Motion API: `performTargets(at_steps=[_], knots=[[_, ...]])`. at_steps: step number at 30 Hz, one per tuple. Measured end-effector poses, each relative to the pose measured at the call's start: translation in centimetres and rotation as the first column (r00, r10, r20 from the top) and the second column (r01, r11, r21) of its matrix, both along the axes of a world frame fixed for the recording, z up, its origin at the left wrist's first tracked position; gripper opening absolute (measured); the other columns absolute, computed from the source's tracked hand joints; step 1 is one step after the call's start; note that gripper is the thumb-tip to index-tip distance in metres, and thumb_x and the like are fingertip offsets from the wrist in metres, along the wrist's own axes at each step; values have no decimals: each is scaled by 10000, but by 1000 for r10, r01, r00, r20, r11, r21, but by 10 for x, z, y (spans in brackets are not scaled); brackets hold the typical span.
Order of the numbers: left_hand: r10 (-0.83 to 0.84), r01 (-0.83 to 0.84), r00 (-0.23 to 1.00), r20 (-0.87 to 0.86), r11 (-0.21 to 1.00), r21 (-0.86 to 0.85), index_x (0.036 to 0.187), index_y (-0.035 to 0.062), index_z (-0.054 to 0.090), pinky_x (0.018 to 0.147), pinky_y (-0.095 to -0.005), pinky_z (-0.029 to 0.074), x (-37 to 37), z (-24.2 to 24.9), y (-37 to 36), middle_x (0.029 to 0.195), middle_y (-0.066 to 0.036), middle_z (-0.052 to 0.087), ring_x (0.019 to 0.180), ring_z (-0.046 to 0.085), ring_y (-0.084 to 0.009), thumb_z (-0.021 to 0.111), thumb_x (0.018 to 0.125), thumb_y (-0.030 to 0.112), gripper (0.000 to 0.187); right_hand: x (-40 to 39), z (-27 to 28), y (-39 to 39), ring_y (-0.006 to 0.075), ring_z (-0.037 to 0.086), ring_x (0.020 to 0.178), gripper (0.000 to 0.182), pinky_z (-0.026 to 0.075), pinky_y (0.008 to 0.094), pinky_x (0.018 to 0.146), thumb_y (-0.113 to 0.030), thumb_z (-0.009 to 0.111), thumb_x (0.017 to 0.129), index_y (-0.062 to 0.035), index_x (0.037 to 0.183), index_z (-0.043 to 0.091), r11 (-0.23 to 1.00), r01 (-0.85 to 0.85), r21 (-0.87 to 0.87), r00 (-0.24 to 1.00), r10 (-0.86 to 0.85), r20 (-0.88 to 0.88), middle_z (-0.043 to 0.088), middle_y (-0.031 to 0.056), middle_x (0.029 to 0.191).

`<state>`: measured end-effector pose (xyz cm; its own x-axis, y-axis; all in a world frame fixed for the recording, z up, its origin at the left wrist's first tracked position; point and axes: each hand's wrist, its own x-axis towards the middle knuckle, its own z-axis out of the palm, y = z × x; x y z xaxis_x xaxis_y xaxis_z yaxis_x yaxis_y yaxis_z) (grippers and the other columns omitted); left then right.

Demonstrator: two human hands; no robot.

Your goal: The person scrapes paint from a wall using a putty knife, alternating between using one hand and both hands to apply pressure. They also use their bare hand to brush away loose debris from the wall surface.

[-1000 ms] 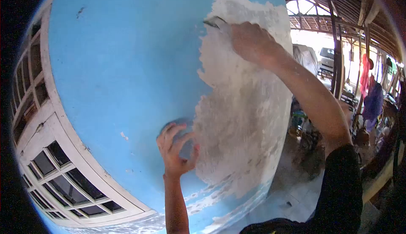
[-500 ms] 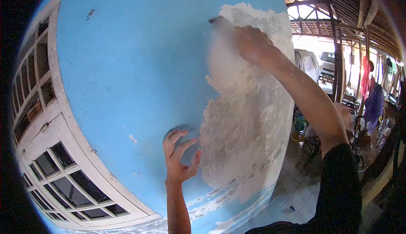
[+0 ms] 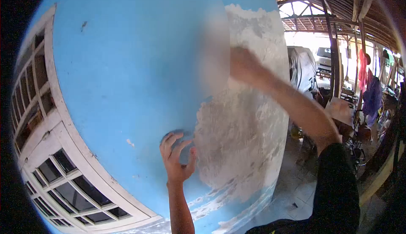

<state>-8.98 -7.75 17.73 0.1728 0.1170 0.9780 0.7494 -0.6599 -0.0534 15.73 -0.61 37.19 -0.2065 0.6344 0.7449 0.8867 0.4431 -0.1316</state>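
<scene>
In front of me is a light blue wall (image 3: 122, 73) with a large bare grey patch (image 3: 237, 141) where the paint is off, its edge ragged. My left hand (image 3: 176, 158) is raised at the lower middle, fingers apart and curved, fingertips at or close to the blue paint left of the patch. Nothing shows in it. My right hand (image 3: 245, 65) is up at the patch's upper left edge, smeared by motion, its fingers seemingly closed. A pale blurred shape (image 3: 215, 58) lies just left of it against the wall; I cannot make out what it is.
At left is a white-framed door (image 3: 63, 136) with glass panes. Beyond the wall's right edge, under a timber roof (image 3: 338, 1), stand a covered vehicle (image 3: 301, 67) and a white vehicle (image 3: 324, 58). Purple cloth (image 3: 372, 96) hangs near clutter. The floor is tiled (image 3: 298, 196).
My right hand has moved down and slightly left along the patch's edge and is more blurred. The dark tip above it no longer shows. My left hand keeps nearly the same pose.
</scene>
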Motion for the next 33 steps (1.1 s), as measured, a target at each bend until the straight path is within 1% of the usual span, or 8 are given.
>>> performTargets(at_steps=[3,5,9,12,17,22,24,33], knots=[[10,-4,996,94,998,-66,1028,81,676,983,-428,396,6,-11,-6,1184,-91,593,1163,512,-315,670,834,130,200,-5,-80,7,382,630,678,447,510,489,657,-195,535,892,-171,1338,516,961,-276,24,960,273,67,656,195,799],[-71,423,807,586,763,-489,1106,17,646,972,-407,416,36,-23,-24,1163,-117,625,1108,556,-287,572,954,213,260,-11,-132,-20,377,639,704,460,513,491,668,-214,549,884,-164,1340,514,925,-364,-113,914,377,147,645,203,787],[-62,821,439,896,433,-372,1157,-57,591,928,-361,458,86,-84,-26,1094,-138,643,1063,583,-220,485,1009,298,399,-9,-219,-54,392,650,696,729,515,495,624,-214,615,841,-131,1485,284,654,-619,-435,747,661,-70,663,215,807],[-12,845,365,931,423,-326,1159,-23,557,854,-357,511,104,-104,-33,1022,-103,636,976,610,-189,441,1025,311,378,3,-261,-55,386,652,706,741,524,464,646,-239,623,867,-143,1499,247,516,-716,-470,677,677,-288,666,215,845],[72,694,527,847,538,-478,1032,29,530,660,-321,524,82,-76,-36,821,-49,572,740,580,-144,399,1031,355,352,51,-291,-32,263,669,765,686,525,394,669,-312,640,913,-101,1474,307,421,-771,-478,636,550,-541,682,181,902],[167,514,674,720,594,-619,899,41,499,420,-262,353,84,-3,-24,591,13,424,462,411,-79,406,1029,317,318,68,-303,12,208,611,829,489,511,343,723,-254,627,926,-52,1351,496,741,-626,-243,673,356,-649,594,160,1079],[163,415,738,655,655,-631,847,30,524,401,-274,345,84,26,-8,550,3,432,414,401,-96,415,1026,306,347,64,-291,29,269,548,1054,519,474,391,858,-246,600,942,-48,1394,442,943,-331,34,755,286,-589,507,192,1238],[267,203,802,534,719,-665,768,-1,601,441,-278,446,104,44,9,526,-42,542,433,533,-117,504,992,381,453,13,-292,71,428,238,1374,510,252,549,1090,-210,566,942,-39,1404,436,896,-123,427,743,368,-559,293,267,1443]])
